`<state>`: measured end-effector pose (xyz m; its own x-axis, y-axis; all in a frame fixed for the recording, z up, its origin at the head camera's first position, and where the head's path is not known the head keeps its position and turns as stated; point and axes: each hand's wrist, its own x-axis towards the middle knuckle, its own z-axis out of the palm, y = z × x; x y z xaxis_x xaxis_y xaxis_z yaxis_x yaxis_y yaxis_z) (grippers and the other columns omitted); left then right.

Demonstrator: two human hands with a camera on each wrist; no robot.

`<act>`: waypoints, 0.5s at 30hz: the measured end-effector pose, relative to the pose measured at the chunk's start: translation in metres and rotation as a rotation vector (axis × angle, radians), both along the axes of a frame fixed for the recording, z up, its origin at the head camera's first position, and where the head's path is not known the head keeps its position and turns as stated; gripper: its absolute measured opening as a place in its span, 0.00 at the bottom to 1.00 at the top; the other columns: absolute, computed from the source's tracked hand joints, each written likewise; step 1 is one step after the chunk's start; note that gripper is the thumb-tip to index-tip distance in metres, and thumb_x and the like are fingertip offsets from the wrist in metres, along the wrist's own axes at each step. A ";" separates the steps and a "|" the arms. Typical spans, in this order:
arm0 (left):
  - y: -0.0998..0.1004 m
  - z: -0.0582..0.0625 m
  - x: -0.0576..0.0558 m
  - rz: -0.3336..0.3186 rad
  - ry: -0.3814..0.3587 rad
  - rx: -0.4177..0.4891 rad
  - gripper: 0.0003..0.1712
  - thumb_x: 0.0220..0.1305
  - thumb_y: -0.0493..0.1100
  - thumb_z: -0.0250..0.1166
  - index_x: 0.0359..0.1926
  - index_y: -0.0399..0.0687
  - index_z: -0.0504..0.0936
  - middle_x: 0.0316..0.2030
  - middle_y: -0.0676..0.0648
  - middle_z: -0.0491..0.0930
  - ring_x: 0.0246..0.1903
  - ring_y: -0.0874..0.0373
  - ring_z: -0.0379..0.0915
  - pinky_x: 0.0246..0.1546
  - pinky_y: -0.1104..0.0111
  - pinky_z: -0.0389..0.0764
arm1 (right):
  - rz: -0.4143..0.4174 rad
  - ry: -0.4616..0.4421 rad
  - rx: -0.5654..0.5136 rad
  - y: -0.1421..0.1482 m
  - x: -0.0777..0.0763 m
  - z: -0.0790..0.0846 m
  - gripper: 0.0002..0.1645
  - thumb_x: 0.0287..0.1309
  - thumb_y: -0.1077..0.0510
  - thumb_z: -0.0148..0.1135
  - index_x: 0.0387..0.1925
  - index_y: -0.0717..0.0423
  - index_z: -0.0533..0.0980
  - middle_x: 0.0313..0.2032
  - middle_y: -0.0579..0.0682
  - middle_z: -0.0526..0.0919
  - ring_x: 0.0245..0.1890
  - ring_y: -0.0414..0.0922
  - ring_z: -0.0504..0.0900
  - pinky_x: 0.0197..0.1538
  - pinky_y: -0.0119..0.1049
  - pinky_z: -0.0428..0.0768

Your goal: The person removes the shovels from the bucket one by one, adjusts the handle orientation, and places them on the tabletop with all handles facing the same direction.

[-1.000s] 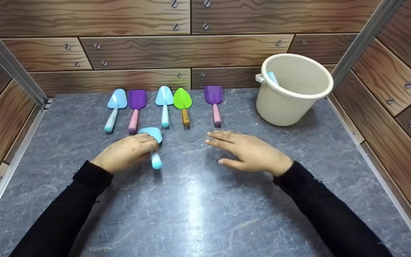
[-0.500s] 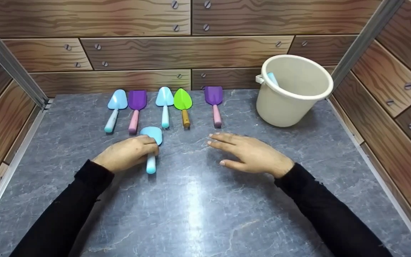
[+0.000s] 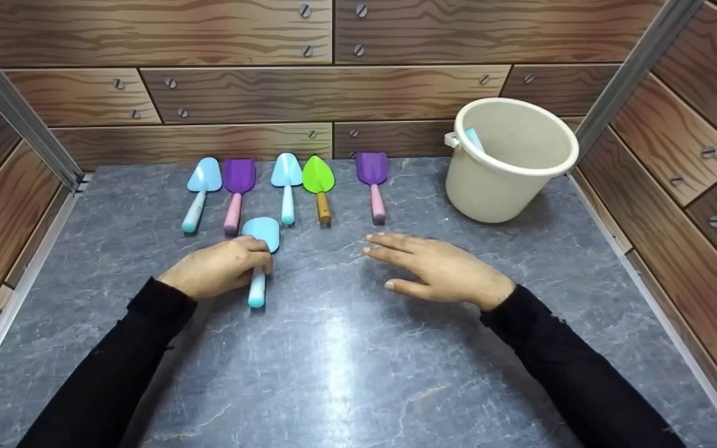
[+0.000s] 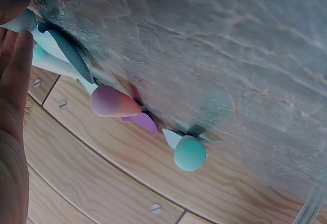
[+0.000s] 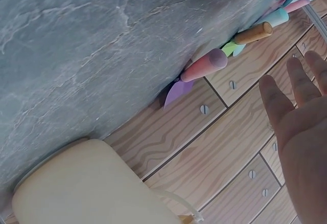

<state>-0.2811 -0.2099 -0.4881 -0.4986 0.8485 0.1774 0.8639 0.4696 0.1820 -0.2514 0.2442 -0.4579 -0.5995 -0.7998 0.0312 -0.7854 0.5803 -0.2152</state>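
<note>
My left hand (image 3: 218,266) pinches a light blue toy shovel (image 3: 264,233) near the top of its handle, blade pointing to the back wall. In the left wrist view the thumb and fingers close on the shovel's neck, with its blade (image 4: 71,55) low over the tabletop. Behind it runs a row: a light blue trowel (image 3: 205,174), a purple shovel with pink handle (image 3: 239,176), another light blue trowel (image 3: 287,170), a green trowel with brown handle (image 3: 318,175) and a second purple shovel (image 3: 372,168). My right hand (image 3: 436,269) hovers palm down, fingers extended, holding nothing.
A cream bucket (image 3: 489,193) stands at the back right, with a light blue piece (image 3: 474,138) sticking up inside it. Wood-patterned panels (image 3: 234,93) enclose the grey marbled tabletop (image 3: 358,386) at the back and both sides.
The light blue shovel in my left hand has turned, its handle end swinging left and toward me. The left hand shifts slightly; the right hand stays nearly still.
</note>
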 end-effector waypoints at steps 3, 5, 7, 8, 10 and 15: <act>0.000 0.001 0.001 -0.001 0.006 -0.011 0.16 0.69 0.22 0.74 0.48 0.44 0.93 0.45 0.47 0.91 0.50 0.51 0.89 0.54 0.59 0.95 | 0.000 0.001 -0.005 0.001 0.001 0.002 0.41 0.91 0.36 0.59 0.93 0.43 0.66 0.94 0.48 0.65 0.92 0.54 0.69 0.91 0.62 0.74; -0.001 0.002 0.002 0.003 0.011 -0.021 0.16 0.69 0.21 0.73 0.49 0.44 0.93 0.46 0.47 0.91 0.51 0.51 0.89 0.55 0.59 0.95 | -0.001 0.003 -0.006 0.001 0.001 0.003 0.41 0.91 0.36 0.59 0.94 0.42 0.65 0.94 0.48 0.65 0.92 0.54 0.69 0.91 0.62 0.74; 0.000 0.005 0.003 0.013 0.011 -0.029 0.18 0.68 0.21 0.73 0.49 0.44 0.93 0.47 0.47 0.91 0.52 0.51 0.89 0.56 0.59 0.95 | -0.004 0.005 -0.010 0.002 0.001 0.005 0.41 0.91 0.36 0.60 0.94 0.41 0.65 0.94 0.48 0.65 0.92 0.54 0.70 0.91 0.62 0.75; 0.000 0.007 0.003 0.019 0.012 -0.028 0.18 0.68 0.21 0.73 0.50 0.45 0.93 0.47 0.47 0.91 0.52 0.52 0.89 0.57 0.59 0.95 | -0.008 0.007 -0.011 0.003 0.001 0.006 0.42 0.91 0.36 0.60 0.94 0.41 0.65 0.94 0.48 0.65 0.92 0.54 0.70 0.91 0.62 0.75; 0.002 0.010 0.004 0.036 0.015 -0.022 0.18 0.67 0.22 0.73 0.50 0.44 0.93 0.48 0.47 0.91 0.53 0.52 0.88 0.57 0.58 0.95 | -0.016 0.012 -0.014 0.004 0.000 0.008 0.42 0.90 0.36 0.61 0.94 0.41 0.66 0.93 0.48 0.66 0.92 0.54 0.70 0.91 0.61 0.75; 0.015 0.018 0.005 0.098 0.030 -0.003 0.16 0.72 0.27 0.74 0.58 0.40 0.92 0.54 0.43 0.92 0.57 0.48 0.89 0.62 0.55 0.94 | -0.039 0.033 -0.030 0.006 -0.002 0.015 0.41 0.90 0.37 0.62 0.92 0.45 0.68 0.92 0.51 0.68 0.91 0.57 0.71 0.91 0.63 0.74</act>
